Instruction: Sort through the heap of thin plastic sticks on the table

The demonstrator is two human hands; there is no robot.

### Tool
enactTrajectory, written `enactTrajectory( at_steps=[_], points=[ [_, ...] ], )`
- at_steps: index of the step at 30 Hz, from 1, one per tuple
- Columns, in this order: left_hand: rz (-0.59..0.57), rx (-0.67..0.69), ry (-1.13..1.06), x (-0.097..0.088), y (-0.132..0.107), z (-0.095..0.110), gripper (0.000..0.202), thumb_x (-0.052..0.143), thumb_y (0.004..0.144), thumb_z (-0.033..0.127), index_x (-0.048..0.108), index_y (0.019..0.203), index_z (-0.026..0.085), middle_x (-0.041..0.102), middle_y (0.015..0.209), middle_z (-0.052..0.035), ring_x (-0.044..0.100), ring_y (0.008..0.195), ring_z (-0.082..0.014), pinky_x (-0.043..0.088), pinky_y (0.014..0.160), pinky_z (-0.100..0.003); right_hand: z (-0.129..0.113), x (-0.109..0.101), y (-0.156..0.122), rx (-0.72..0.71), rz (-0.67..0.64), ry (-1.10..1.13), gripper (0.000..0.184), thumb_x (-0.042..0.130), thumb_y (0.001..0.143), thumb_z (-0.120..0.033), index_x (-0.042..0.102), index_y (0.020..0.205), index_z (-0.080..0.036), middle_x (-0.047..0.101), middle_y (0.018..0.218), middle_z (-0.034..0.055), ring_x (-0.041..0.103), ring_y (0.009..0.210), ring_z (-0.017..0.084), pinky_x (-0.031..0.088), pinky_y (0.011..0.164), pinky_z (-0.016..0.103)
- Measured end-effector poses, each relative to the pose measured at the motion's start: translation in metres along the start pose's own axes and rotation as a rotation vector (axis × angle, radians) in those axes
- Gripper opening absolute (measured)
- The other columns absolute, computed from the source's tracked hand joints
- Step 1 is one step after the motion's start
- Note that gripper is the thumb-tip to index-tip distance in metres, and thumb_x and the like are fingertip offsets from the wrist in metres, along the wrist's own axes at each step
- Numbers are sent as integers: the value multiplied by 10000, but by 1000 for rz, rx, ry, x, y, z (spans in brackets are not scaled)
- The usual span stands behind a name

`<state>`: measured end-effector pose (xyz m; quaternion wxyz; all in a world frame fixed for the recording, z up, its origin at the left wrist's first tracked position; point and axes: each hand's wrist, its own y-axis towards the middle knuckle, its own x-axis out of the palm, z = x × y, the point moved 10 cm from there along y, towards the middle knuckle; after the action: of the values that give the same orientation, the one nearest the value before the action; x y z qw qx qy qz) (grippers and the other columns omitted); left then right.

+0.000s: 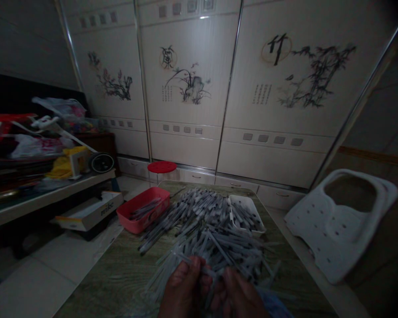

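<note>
A big heap of thin grey pens or pen barrels covers the middle of a wood-grain table. My left hand and my right hand meet at the near edge of the heap. Both have their fingers curled around a few of the thin pens. What exactly sits between the fingertips is too dark to make out. A red plastic tray with some pens lies at the table's left. A white tray with more pens lies to the right of the heap.
White wardrobe doors with ink paintings fill the back. A cluttered shelf stands at the left, with a flat cardboard box on the floor below. A red-topped stool stands behind the table. A white plastic seat leans at the right.
</note>
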<state>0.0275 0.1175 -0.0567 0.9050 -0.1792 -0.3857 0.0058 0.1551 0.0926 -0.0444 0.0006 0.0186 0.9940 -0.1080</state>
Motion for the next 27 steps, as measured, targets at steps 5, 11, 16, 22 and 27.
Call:
enactTrajectory(
  at_steps=[5, 11, 16, 22, 27],
  points=[
    [16, 35, 0, 0, -1, 9, 503, 1001, 603, 505, 723, 847, 165, 735, 698, -13, 626, 559, -112, 468, 537, -210, -13, 3, -1, -74, -43, 44, 692, 672, 735, -893, 639, 832, -209, 654, 632, -13, 385, 417, 69, 260, 423, 208],
    [-2, 14, 5, 6, -5, 9, 517, 991, 610, 522, 717, 859, 161, 726, 686, -11, 610, 536, -114, 476, 530, -226, -1, 0, 1, 63, -23, 80, 774, 476, 799, -954, 642, 837, -199, 658, 581, 12, 393, 385, 74, 251, 411, 208],
    [34, 28, -30, 0, -3, 5, 488, 1002, 620, 465, 714, 866, 157, 750, 720, -24, 617, 545, -97, 463, 523, -193, -15, -6, 2, -122, -39, -88, 603, 599, 841, -813, 634, 808, -211, 651, 620, -13, 400, 406, 87, 263, 408, 224],
    [109, -26, -51, -5, -5, 8, 397, 975, 699, 400, 675, 802, 161, 661, 603, 22, 586, 509, -82, 460, 504, -172, -37, -17, -7, -312, 101, -392, 332, 599, 903, -533, 713, 881, -222, 744, 729, 38, 668, 629, 191, 457, 597, 276],
    [235, 91, -34, -17, -10, 32, 320, 936, 766, 309, 645, 782, 179, 615, 592, 59, 576, 504, -76, 478, 496, -164, -46, -34, -10, -313, 231, -368, 335, 619, 899, -565, 696, 890, -239, 752, 748, 39, 693, 662, 220, 503, 620, 297]
  ],
)
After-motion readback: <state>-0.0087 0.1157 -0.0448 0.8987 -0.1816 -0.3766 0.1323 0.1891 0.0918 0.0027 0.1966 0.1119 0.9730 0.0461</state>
